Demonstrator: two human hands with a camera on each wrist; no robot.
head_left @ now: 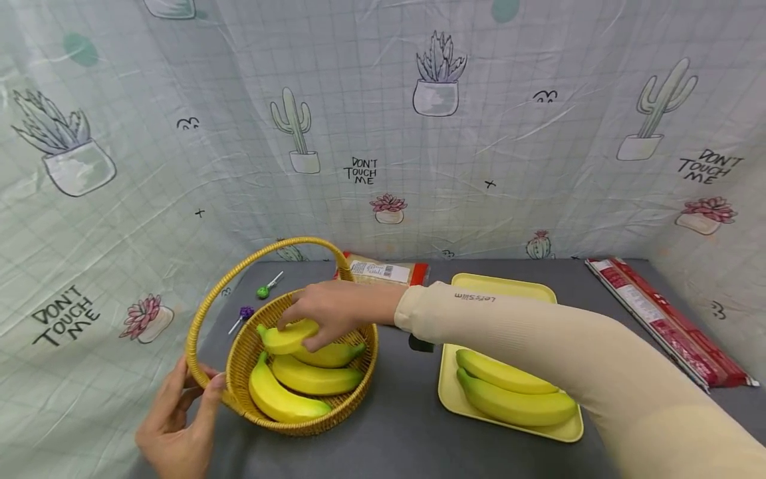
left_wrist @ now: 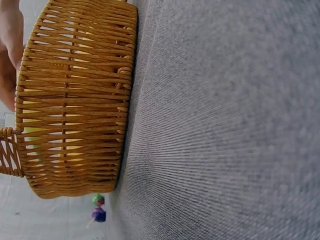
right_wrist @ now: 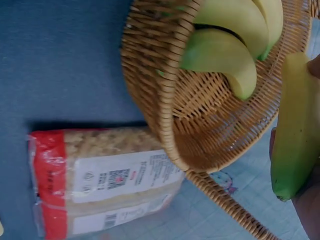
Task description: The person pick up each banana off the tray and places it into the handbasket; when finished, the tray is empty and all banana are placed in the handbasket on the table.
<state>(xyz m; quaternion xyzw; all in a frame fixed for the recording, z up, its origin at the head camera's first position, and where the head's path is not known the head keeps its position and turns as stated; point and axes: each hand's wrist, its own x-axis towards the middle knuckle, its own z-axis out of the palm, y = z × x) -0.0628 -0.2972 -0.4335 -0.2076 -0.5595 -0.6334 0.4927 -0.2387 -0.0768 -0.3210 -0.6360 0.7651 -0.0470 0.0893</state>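
A yellow wicker basket point(head_left: 302, 429) with a tall hoop handle point(head_left: 260, 251) stands on the table, left of centre. At its left side, near the foot of the handle, my left hand point(head_left: 182, 422) grips it, thumb at the rim and fingers partly hidden behind. Over the basket, my right hand point(head_left: 326, 307) holds a banana point(head_left: 290, 338) with thumb and fingers. Below lie other bananas, including one curved banana point(head_left: 278, 392) and a middle banana point(head_left: 317, 377). In the right wrist view, the held banana point(right_wrist: 296, 135) appears at the right edge, apart from those in the basket.
Two bananas point(head_left: 514, 402) lie on a pale yellow tray point(head_left: 509, 286), partly covered by my right sleeve. A red-ended packet point(head_left: 383, 271) sits behind the basket, and a long red packet point(head_left: 670, 319) lies far right. Green point(head_left: 263, 291) and purple point(head_left: 245, 311) lollipops lie left of the basket.
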